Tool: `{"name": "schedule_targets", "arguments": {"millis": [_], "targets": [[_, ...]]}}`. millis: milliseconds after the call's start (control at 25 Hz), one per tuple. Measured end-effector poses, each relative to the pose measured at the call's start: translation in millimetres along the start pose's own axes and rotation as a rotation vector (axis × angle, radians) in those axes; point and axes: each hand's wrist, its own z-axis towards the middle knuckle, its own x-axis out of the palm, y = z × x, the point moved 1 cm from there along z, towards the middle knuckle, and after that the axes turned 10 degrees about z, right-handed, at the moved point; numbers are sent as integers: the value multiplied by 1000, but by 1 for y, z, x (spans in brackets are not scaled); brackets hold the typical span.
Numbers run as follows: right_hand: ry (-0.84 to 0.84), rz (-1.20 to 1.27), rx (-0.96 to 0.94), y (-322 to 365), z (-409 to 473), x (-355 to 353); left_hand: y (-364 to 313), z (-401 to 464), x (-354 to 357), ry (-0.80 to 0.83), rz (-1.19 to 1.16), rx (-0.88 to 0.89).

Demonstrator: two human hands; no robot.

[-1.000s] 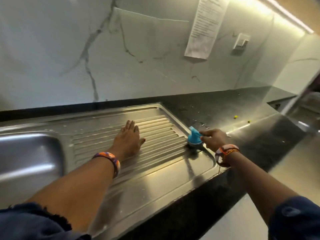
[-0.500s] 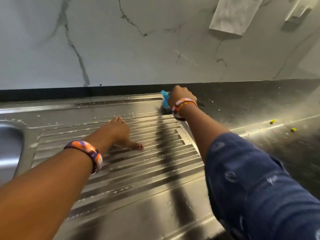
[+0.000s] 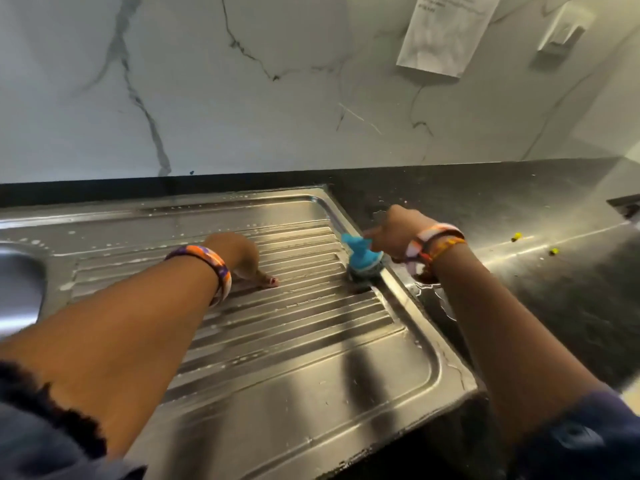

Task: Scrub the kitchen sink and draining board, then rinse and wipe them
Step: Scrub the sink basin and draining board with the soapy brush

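The steel draining board [image 3: 311,358] fills the middle of the view, ribbed and flecked with white suds. Part of the sink basin [image 3: 19,289] shows at the far left. My right hand [image 3: 394,230] grips a blue-handled scrubber [image 3: 362,259] whose head sits on the board's right rim, about halfway along it. My left hand [image 3: 239,254] rests flat on the ribs in the middle of the board, thumb stretched out to the right; its fingers are hidden behind the wrist and bracelet.
A black stone worktop [image 3: 519,220] runs right of the board, wet near the rim, with two small yellow bits [image 3: 535,244] on it. A marble-look wall [image 3: 242,81] stands behind, carrying a taped paper sheet [image 3: 446,32] and a switch [image 3: 561,36].
My right hand has drawn the scrubber back from the board's far right corner toward me along the right rim. My left hand has stayed on the ribs.
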Motion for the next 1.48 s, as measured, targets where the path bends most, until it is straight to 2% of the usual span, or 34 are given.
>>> {"name": "schedule_targets", "arguments": {"millis": [120,240,360,520,640,840,1000,1160,1280,1480], "targets": [[65,-61,56,-15,-42,-3,1,-3,0,-40,-4,23],[-28,-105,48,-13,-38,2,3,-4,3,-102,-2,51],[-179,-142,-6,7,14,13,4,2,6,-111,-12,57],[-271,-77,-64,48,94,20,4,12,8,-109,-7,48],[-302,-177,-129,80,131,21,7,20,11,-114,-35,45],[-160,-307,-197,82,120,15,7,15,10,-125,-56,59],[-21,-241,-88,36,49,7,6,13,8,-117,-33,83],[63,-296,26,-1,-31,4,5,9,12,-137,-28,77],[-73,-267,31,-3,-35,6,5,9,12,-153,-37,64],[-244,-212,-105,45,66,21,4,14,8,-101,-11,44]]}}
